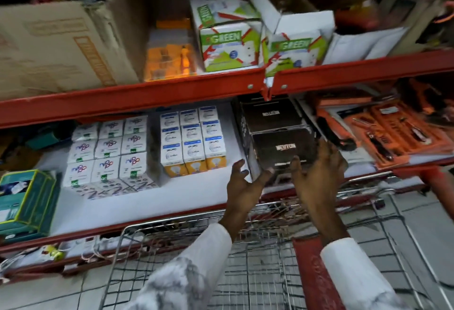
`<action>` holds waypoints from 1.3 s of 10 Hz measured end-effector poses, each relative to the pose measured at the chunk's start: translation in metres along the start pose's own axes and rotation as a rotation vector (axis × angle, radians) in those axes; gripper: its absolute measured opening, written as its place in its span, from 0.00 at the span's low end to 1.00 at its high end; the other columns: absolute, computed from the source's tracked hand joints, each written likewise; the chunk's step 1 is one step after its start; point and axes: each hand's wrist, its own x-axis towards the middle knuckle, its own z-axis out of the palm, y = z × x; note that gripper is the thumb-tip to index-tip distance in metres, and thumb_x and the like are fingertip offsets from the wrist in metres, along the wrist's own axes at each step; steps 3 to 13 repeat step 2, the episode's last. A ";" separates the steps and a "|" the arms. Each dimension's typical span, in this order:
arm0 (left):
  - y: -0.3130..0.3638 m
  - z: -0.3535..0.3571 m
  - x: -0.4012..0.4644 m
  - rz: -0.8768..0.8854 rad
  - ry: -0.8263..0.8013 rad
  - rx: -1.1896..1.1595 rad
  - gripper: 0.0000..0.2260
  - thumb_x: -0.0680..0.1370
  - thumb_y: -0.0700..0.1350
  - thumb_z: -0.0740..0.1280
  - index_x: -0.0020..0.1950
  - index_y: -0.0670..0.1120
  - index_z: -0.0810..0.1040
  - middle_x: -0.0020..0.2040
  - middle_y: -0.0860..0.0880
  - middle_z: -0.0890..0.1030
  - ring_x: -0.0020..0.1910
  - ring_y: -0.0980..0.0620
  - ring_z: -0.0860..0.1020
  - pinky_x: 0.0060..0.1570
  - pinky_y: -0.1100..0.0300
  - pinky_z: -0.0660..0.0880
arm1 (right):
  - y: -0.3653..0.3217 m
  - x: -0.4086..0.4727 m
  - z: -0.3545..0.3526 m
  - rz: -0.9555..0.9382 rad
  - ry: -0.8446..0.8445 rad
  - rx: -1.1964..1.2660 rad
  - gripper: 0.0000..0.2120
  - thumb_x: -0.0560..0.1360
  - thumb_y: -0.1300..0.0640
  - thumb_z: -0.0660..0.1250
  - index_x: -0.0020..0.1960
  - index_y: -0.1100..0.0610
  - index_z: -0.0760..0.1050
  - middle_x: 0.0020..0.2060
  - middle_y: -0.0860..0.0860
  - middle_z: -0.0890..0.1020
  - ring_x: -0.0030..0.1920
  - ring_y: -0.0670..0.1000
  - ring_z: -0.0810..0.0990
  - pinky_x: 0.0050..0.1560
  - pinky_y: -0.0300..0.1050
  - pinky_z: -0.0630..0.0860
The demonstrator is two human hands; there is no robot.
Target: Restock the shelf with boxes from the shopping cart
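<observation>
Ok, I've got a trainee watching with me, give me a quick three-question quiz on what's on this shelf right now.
1. True or false: both hands are at the front black box on the lower shelf.
2. Multiple choice: what sits directly behind that box? A) an orange tool kit B) another black box C) a green-and-white box
3. Fill in: the two green-and-white boxes stand on the ____ shelf.

Key:
1. True: the left hand is at its left front corner and the right hand at its right side.
2. B, the second black box.
3. Upper.
</observation>
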 end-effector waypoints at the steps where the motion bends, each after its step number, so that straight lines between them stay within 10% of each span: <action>1: 0.006 0.024 0.000 0.118 0.043 0.000 0.22 0.71 0.50 0.76 0.60 0.60 0.71 0.51 0.56 0.79 0.53 0.56 0.78 0.62 0.53 0.76 | 0.030 0.020 0.004 0.082 -0.125 0.115 0.29 0.71 0.50 0.67 0.68 0.60 0.68 0.63 0.64 0.76 0.63 0.66 0.74 0.65 0.57 0.72; 13: 0.003 0.035 0.002 0.172 0.160 0.051 0.24 0.71 0.47 0.76 0.64 0.54 0.74 0.50 0.55 0.80 0.52 0.55 0.78 0.60 0.55 0.76 | 0.043 0.030 0.014 0.078 -0.209 0.245 0.25 0.67 0.50 0.64 0.63 0.56 0.73 0.57 0.60 0.81 0.59 0.60 0.79 0.61 0.53 0.77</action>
